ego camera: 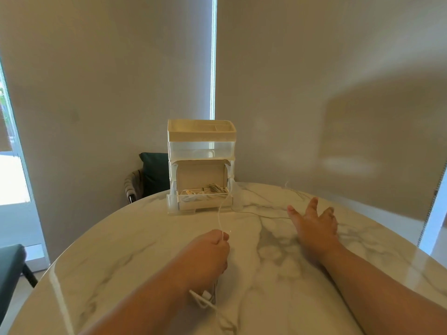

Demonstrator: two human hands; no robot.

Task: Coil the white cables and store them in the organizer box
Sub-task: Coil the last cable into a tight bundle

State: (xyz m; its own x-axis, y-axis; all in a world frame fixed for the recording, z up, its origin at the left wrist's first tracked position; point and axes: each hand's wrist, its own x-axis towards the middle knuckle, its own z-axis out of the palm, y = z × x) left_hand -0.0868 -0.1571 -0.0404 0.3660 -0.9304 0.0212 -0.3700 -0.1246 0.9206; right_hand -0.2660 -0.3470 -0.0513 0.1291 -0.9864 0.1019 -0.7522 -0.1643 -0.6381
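Observation:
A cream and clear organizer box stands at the far side of the round marble table. Its bottom drawer is pulled out and holds coiled white cables and small packets. My left hand is closed around a thin white cable that runs up from my fist to the drawer; its plug end hangs below my wrist. My right hand hovers open, fingers spread, over the table to the right. Another thin white cable lies on the table between the box and my right hand.
A dark green chair with a grey cloth over it stands behind the table next to the box. Another dark chair is at the left edge. Beige blinds hang close behind the table.

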